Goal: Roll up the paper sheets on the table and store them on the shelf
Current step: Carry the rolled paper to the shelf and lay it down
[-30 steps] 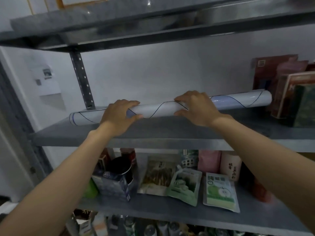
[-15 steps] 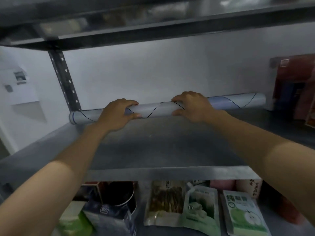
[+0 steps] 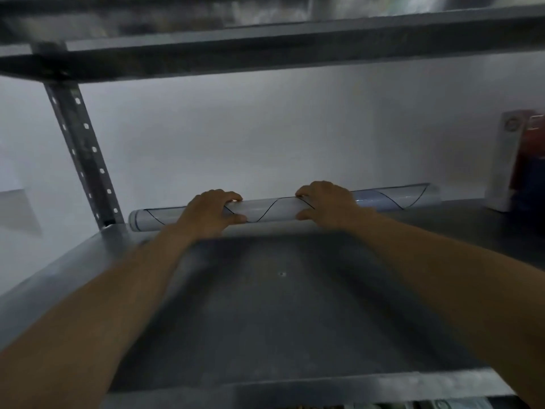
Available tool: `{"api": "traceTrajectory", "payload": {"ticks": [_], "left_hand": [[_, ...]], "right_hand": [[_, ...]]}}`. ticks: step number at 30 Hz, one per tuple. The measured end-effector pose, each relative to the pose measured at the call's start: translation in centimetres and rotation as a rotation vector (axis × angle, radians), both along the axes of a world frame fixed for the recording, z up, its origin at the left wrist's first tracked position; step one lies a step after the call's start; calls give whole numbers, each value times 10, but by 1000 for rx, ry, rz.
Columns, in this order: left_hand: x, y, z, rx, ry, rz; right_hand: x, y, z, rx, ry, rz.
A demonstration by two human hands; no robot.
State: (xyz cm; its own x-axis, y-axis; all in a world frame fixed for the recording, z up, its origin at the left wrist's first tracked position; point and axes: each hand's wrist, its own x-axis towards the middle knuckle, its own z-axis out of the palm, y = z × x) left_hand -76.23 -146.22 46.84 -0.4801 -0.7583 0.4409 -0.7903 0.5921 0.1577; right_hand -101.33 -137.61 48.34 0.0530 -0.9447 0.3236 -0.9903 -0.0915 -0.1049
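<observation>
A long white paper roll with a thin dark wavy line lies across the back of the grey metal shelf, close to the white wall. My left hand grips the roll left of its middle, fingers curled over the top and thumb in front. My right hand grips it right of the middle in the same way. Both forearms reach in over the shelf board. The roll's left end sits near the upright post, and its right end reaches toward the boxes.
A perforated metal upright stands at the back left. Another shelf board hangs low overhead. A white box and dark red and blue boxes stand at the far right of the shelf.
The roll and both hands have moved deeper into the shelf, toward the wall. The view has closed in and the lower shelf has dropped out of sight.
</observation>
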Motion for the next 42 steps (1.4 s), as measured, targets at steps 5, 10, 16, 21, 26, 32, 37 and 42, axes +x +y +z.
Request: {"api": "traceTrajectory", "payload": {"ticks": [5, 10, 16, 21, 26, 32, 37, 42], "left_hand": [[3, -22, -13, 16, -46, 29], [-1, -26, -16, 15, -96, 46], [-5, -26, -14, -24, -98, 28], [-9, -27, -14, -14, -89, 12], [-13, -26, -13, -34, -99, 2], [-18, -23, -13, -23, -112, 11], [-21, -18, -12, -47, -112, 15], [-25, -11, -9, -61, -109, 2]], "right_hand": [[4, -21, -10, 16, -5, 4], [1, -30, -20, 19, -29, 12], [-2, -29, -19, -12, 0, 26], [-4, -30, -21, -14, 21, 44], [-6, -30, -23, -12, 31, 53], [-7, -28, -22, -13, 50, 55], [-10, -24, -21, -34, 63, 74], [-10, -16, -18, -42, 71, 81]]}}
